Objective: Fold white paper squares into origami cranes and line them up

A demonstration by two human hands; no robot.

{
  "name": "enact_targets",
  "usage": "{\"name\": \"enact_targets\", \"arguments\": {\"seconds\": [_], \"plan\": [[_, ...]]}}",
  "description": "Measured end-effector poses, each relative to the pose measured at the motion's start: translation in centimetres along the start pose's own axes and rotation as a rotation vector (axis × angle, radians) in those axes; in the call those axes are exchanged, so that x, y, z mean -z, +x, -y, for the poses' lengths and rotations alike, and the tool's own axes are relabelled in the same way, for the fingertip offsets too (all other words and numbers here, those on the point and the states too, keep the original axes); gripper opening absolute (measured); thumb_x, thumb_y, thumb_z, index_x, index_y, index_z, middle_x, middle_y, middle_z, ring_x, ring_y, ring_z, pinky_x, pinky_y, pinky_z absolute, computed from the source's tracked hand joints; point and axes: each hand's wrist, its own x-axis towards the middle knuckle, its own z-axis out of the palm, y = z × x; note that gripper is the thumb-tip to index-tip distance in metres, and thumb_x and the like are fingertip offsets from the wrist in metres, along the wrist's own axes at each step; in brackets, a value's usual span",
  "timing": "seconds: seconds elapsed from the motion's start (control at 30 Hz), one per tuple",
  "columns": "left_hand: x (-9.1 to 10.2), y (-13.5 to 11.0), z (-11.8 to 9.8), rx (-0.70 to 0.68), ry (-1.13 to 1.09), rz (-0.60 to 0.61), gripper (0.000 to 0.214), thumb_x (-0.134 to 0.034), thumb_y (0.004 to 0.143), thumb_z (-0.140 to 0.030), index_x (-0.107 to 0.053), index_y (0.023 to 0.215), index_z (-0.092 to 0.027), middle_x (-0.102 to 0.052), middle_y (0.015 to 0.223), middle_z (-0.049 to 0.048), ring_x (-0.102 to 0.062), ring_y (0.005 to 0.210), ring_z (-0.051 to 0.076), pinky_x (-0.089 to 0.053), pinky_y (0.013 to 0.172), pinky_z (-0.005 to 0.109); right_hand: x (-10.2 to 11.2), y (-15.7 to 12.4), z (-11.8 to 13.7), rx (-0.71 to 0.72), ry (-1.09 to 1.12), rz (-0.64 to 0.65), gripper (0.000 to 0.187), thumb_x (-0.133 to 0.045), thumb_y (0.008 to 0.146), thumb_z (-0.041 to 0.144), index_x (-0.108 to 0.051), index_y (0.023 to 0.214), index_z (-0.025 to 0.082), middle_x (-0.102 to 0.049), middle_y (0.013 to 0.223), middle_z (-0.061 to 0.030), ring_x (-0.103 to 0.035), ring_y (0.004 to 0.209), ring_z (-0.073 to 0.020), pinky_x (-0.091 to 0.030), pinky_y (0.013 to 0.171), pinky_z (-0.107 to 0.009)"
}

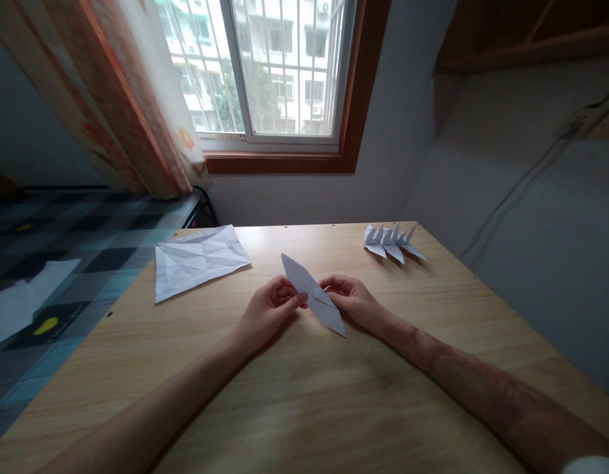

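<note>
A folded piece of white paper [315,296], long and narrow with pointed ends, is held slanted just above the table, with crease lines across its middle. My left hand [272,304] pinches its left edge, the thumb lying on the near face and the other fingers curled behind. On the other edge my right hand [351,299] grips it, its fingertips partly hidden behind the paper. Farther off at the right stand several folded white paper pieces [390,242] in a row. A creased white sheet [200,257] lies at the table's back left.
The light wooden table [264,415] reaches toward the wall under a barred window [289,72]. Left of it is a bed with a checked cover [111,260] and loose white paper [22,303]. A cable [511,181] hangs along the right wall below a wooden shelf [531,49].
</note>
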Motion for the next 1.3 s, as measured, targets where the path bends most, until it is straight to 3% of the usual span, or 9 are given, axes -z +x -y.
{"name": "enact_targets", "arguments": {"seconds": [0.2, 0.3, 0.43, 0.53, 0.7, 0.97, 1.17, 1.3], "plan": [[-0.5, -0.3, -0.1, -0.087, -0.005, -0.154, 0.043, -0.089, 0.091, -0.042, -0.051, 0.095, -0.023, -0.072, 0.083, -0.0033, -0.073, 0.076, 0.014, -0.060, 0.073, 0.025, -0.7, -0.2, 0.3, 0.010, 0.020, 0.015, 0.035, -0.092, 0.088, 0.049, -0.084, 0.105, 0.019, -0.084, 0.100, -0.0047, -0.074, 0.087, -0.0186, -0.057, 0.083, -0.030], [-0.8, -0.6, -0.7, -0.100, 0.095, -0.154, 0.028, -0.082, 0.095, -0.035, -0.059, 0.100, -0.021, -0.070, 0.084, -0.0033, -0.068, 0.070, 0.011, -0.053, 0.065, 0.021, -1.0, -0.2, 0.4, 0.005, 0.015, 0.001, 0.036, -0.095, 0.084, 0.049, -0.083, 0.100, 0.019, -0.082, 0.093, -0.0035, -0.071, 0.081, -0.0171, -0.056, 0.078, -0.029], [-1.1, -1.0, -1.4, -0.111, 0.226, -0.126, 0.013, -0.073, 0.097, -0.030, -0.067, 0.096, -0.019, -0.069, 0.083, -0.0015, -0.065, 0.067, 0.012, -0.050, 0.062, 0.022, -1.2, -0.4, 0.5, 0.016, -0.017, 0.025, 0.036, -0.091, 0.088, 0.052, -0.083, 0.098, 0.018, -0.080, 0.091, -0.0031, -0.068, 0.079, -0.0159, -0.053, 0.074, -0.028], [-1.2, -1.3, -1.4, -0.132, 0.287, -0.111, 0.015, -0.070, 0.100, -0.033, -0.069, 0.096, -0.019, -0.068, 0.078, -0.0006, -0.065, 0.069, 0.014, -0.051, 0.063, 0.024, -1.3, -0.6, 0.6, 0.027, -0.021, 0.030, 0.036, -0.092, 0.087, 0.051, -0.082, 0.094, 0.018, -0.079, 0.090, -0.0026, -0.067, 0.078, -0.0155, -0.052, 0.074, -0.028], [-1.2, -1.4, -0.8, -0.134, 0.334, -0.142, 0.023, -0.081, 0.095, -0.039, -0.069, 0.094, -0.019, -0.069, 0.073, -0.0005, -0.065, 0.064, 0.014, -0.048, 0.056, 0.022, -1.3, -0.5, 0.3, 0.005, 0.011, 0.023, 0.036, -0.094, 0.086, 0.050, -0.081, 0.096, 0.017, -0.078, 0.089, -0.0024, -0.067, 0.076, -0.0149, -0.052, 0.071, -0.027], [-1.5, -1.2, -1.2, -0.138, 0.358, -0.143, 0.011, -0.079, 0.092, -0.029, -0.076, 0.090, -0.018, -0.073, 0.074, 0.0001, -0.066, 0.064, 0.013, -0.053, 0.059, 0.022, -1.2, -0.4, 0.1, 0.045, 0.008, 0.043, 0.036, -0.095, 0.085, 0.048, -0.078, 0.098, 0.019, -0.076, 0.082, -0.0003, -0.065, 0.072, -0.0140, -0.051, 0.068, -0.025], [-1.3, -1.2, -0.8, -0.110, 0.327, -0.101, 0.014, -0.079, 0.093, -0.032, -0.078, 0.092, -0.017, -0.072, 0.073, 0.0009, -0.066, 0.064, 0.014, -0.052, 0.060, 0.022, -1.2, -0.4, 0.4, 0.118, -0.109, 0.020, 0.036, -0.092, 0.088, 0.052, -0.080, 0.094, 0.019, -0.075, 0.085, -0.0019, -0.066, 0.079, -0.0165, -0.053, 0.073, -0.028], [-1.2, -1.4, -1.0, -0.100, 0.265, -0.040, 0.021, -0.077, 0.098, -0.037, -0.078, 0.098, -0.016, -0.077, 0.083, 0.0044, -0.071, 0.074, 0.017, -0.057, 0.068, 0.026, -1.3, -0.5, 0.2, 0.141, -0.096, 0.022, 0.036, -0.095, 0.085, 0.050, -0.078, 0.090, 0.019, -0.073, 0.084, -0.0005, -0.064, 0.078, -0.0154, -0.052, 0.073, -0.027]]}}
